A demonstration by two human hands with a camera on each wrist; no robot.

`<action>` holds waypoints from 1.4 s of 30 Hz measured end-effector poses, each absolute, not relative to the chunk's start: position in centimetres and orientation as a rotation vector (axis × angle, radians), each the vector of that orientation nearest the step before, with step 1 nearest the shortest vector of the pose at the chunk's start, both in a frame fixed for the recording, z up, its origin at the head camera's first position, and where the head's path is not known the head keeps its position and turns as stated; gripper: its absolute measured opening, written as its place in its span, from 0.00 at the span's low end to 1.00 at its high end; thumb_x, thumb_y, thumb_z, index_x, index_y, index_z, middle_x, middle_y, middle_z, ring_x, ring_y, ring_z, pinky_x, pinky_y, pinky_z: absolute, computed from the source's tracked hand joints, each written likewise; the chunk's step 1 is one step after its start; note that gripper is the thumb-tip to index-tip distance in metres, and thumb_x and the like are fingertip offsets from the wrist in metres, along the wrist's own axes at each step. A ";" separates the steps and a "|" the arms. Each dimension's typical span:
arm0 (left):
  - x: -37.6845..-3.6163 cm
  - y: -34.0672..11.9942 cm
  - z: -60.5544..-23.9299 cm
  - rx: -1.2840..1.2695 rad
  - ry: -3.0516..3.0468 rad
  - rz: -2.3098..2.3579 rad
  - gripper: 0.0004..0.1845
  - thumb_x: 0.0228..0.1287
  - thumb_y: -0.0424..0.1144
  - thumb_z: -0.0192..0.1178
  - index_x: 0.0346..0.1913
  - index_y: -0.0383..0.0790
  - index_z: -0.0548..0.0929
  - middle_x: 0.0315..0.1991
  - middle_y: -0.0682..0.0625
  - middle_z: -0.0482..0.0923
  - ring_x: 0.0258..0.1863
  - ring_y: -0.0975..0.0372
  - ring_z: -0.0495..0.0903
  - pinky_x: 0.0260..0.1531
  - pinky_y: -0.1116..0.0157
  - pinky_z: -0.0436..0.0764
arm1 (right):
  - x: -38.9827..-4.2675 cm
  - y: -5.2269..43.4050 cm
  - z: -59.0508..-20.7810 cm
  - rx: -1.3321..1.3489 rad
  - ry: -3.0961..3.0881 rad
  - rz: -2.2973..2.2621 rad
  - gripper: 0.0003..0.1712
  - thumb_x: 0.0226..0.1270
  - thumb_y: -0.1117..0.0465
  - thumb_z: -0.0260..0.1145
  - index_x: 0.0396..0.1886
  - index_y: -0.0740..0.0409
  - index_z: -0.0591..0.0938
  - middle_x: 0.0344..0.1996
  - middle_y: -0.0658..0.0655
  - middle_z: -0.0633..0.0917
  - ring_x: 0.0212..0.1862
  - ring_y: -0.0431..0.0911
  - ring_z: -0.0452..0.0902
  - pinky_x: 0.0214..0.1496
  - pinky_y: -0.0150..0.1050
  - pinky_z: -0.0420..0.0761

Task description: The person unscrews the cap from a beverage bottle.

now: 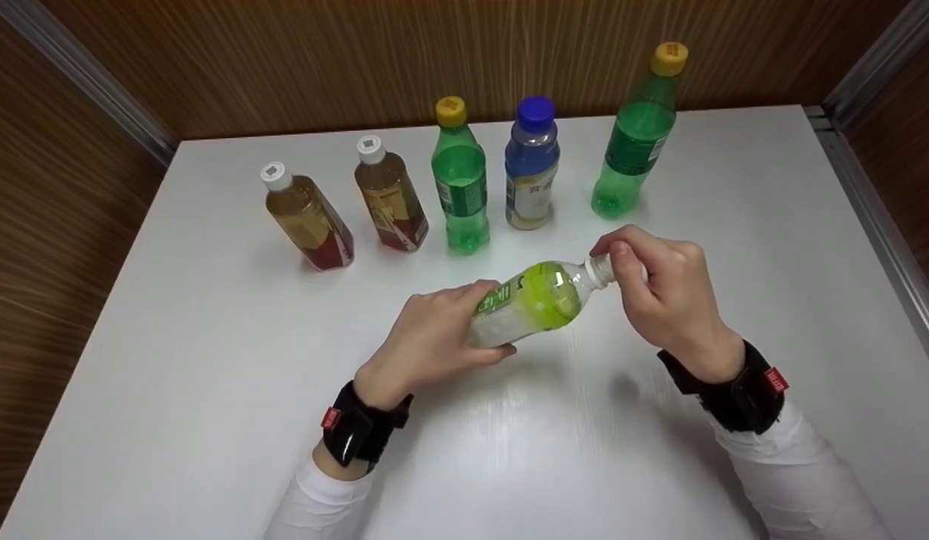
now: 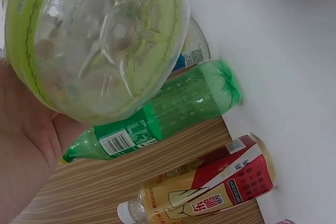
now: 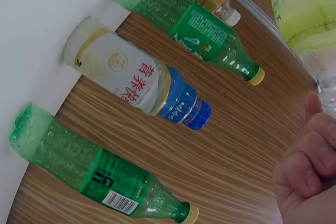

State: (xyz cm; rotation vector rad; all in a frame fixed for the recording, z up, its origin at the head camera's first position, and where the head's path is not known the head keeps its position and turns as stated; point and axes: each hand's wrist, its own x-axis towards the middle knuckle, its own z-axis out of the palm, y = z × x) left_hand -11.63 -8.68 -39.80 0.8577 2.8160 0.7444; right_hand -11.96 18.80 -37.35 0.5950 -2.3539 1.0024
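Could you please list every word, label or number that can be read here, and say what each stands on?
"营养快线": red characters on the blue-capped bottle.
Brown tea bottle: large white characters on its red label, too stylised to read surely.
Green bottles' labels and barcodes: too small.
Held bottle's label: blurred.

Held bottle: clear glossy plastic with a lime-green film label; ridged neck. Desk: white, smooth, semi-gloss, shows soft reflections. Walls: brown wood-grain panels, matt, with brushed metal corner strips. Green bottles: translucent dimpled plastic, glossy. Tea bottles: clear plastic, printed film labels. Wrist straps: black, shiny.
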 end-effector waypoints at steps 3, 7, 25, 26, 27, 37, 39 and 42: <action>-11.9 -8.9 -40.0 0.830 2.829 0.791 0.37 0.59 0.59 0.74 0.67 0.46 0.77 0.52 0.47 0.90 0.44 0.56 0.87 0.42 0.54 0.85 | -12.1 19.0 -37.2 0.579 -2.365 0.993 0.14 0.75 0.67 0.54 0.36 0.65 0.86 0.16 0.57 0.81 0.20 0.36 0.60 0.25 0.28 0.61; -12.1 -8.9 -40.1 0.813 2.868 0.832 0.38 0.59 0.60 0.75 0.68 0.46 0.77 0.50 0.47 0.90 0.44 0.56 0.88 0.42 0.53 0.85 | -12.3 19.3 -37.1 0.537 -2.410 0.965 0.15 0.77 0.66 0.53 0.39 0.65 0.86 0.12 0.52 0.69 0.19 0.36 0.57 0.25 0.31 0.59; -12.2 -9.0 -40.1 0.734 2.882 0.960 0.39 0.58 0.59 0.76 0.69 0.46 0.76 0.54 0.45 0.90 0.48 0.55 0.89 0.45 0.53 0.86 | -12.1 21.5 -40.7 0.641 -2.751 0.622 0.13 0.76 0.64 0.54 0.47 0.58 0.85 0.12 0.46 0.72 0.19 0.39 0.64 0.26 0.37 0.68; -12.2 -8.9 -40.2 0.729 2.879 0.961 0.40 0.58 0.59 0.76 0.69 0.47 0.76 0.54 0.46 0.90 0.48 0.55 0.89 0.45 0.53 0.86 | -12.1 21.6 -40.9 0.649 -2.762 0.609 0.13 0.77 0.63 0.54 0.48 0.58 0.85 0.13 0.47 0.74 0.19 0.39 0.66 0.27 0.38 0.69; -12.2 -8.9 -40.2 0.724 2.876 0.964 0.40 0.58 0.59 0.76 0.70 0.47 0.76 0.55 0.46 0.90 0.48 0.55 0.89 0.45 0.54 0.86 | -12.1 21.7 -41.1 0.655 -2.777 0.601 0.13 0.77 0.63 0.54 0.48 0.58 0.85 0.14 0.48 0.76 0.20 0.40 0.67 0.27 0.39 0.71; -12.1 -8.3 -40.6 0.690 2.871 1.051 0.39 0.58 0.59 0.76 0.69 0.46 0.76 0.54 0.46 0.90 0.47 0.55 0.89 0.45 0.54 0.86 | -11.5 23.2 -43.2 0.731 -2.861 0.468 0.11 0.76 0.62 0.57 0.50 0.60 0.83 0.24 0.55 0.87 0.27 0.50 0.83 0.30 0.50 0.83; -12.2 -8.2 -40.7 0.688 2.875 1.072 0.39 0.57 0.58 0.76 0.69 0.46 0.76 0.55 0.46 0.90 0.48 0.56 0.89 0.45 0.54 0.86 | -11.4 23.5 -43.6 0.757 -2.869 0.442 0.11 0.77 0.62 0.58 0.51 0.60 0.82 0.28 0.57 0.89 0.29 0.53 0.86 0.31 0.52 0.84; -12.2 -8.2 -40.7 0.678 2.873 1.104 0.40 0.57 0.58 0.76 0.70 0.46 0.76 0.56 0.46 0.89 0.49 0.56 0.89 0.46 0.54 0.86 | -11.2 24.0 -44.2 0.780 -2.869 0.396 0.11 0.77 0.61 0.59 0.52 0.61 0.81 0.29 0.60 0.89 0.31 0.55 0.86 0.31 0.53 0.84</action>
